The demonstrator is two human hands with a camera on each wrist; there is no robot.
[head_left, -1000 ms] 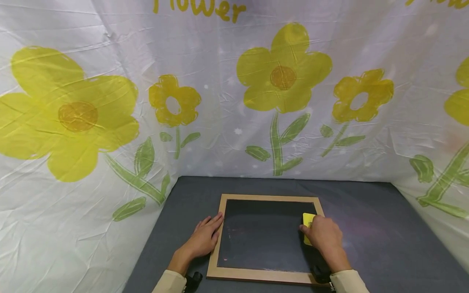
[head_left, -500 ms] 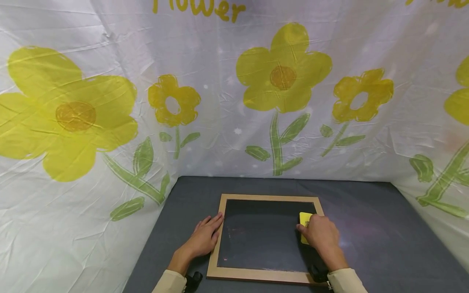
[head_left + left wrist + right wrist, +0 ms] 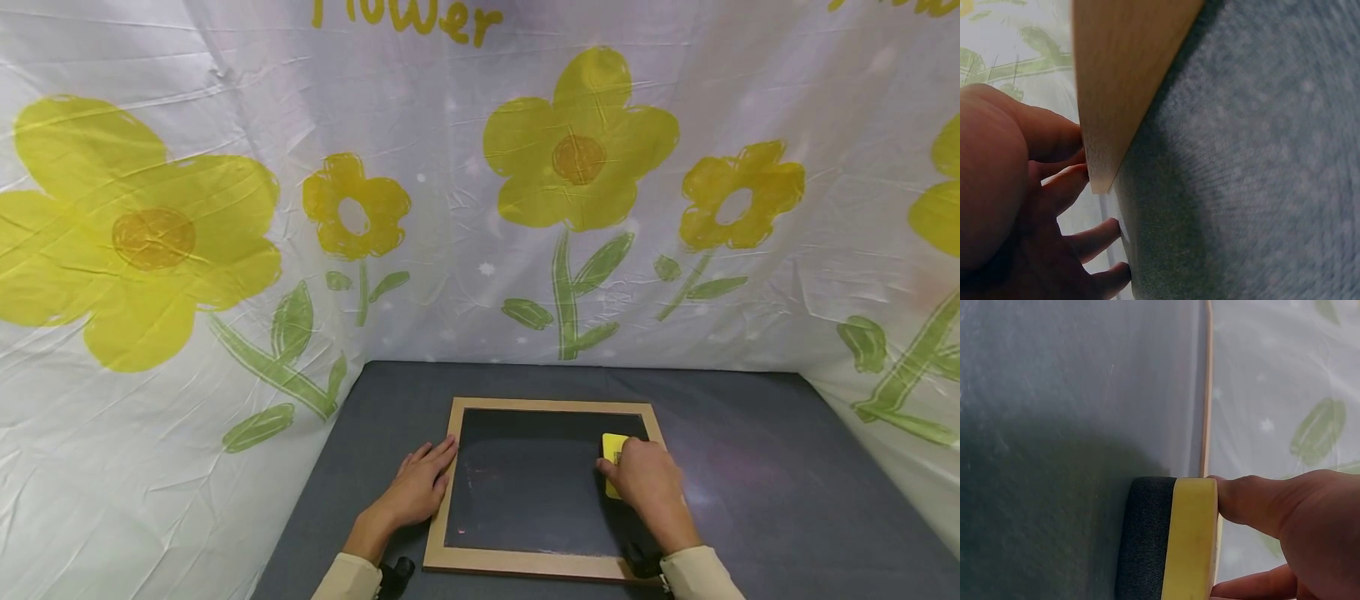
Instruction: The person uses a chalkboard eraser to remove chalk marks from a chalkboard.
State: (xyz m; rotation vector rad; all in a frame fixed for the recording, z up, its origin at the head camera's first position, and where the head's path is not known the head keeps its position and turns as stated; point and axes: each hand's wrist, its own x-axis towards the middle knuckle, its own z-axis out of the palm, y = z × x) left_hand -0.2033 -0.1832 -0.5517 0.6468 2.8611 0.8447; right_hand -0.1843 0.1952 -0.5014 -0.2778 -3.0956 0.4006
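Note:
A small chalkboard (image 3: 532, 483) with a light wooden frame lies flat in the head view. Against its left side rests my left hand (image 3: 420, 487), fingers extended, fingertips at the frame's outer edge. The left wrist view shows those fingers spread close beside the wooden frame (image 3: 1119, 81). My right hand (image 3: 651, 483) grips a chalkboard eraser (image 3: 612, 447) by its yellow back, over the right part of the black surface. Seen from the right wrist, the eraser (image 3: 1191, 544) has a thick dark felt pad turned to the board, thumb and a finger on its yellow side.
Dark grey cloth covers the table (image 3: 772, 475) under the board. White fabric (image 3: 442, 308) printed with yellow flowers closes off the back and sides. Faint chalk traces show on the board's left part, with a small pink mark (image 3: 461, 531) at lower left.
My right hand has slid the eraser a short way left across the board. The left hand and the chalkboard have stayed in place.

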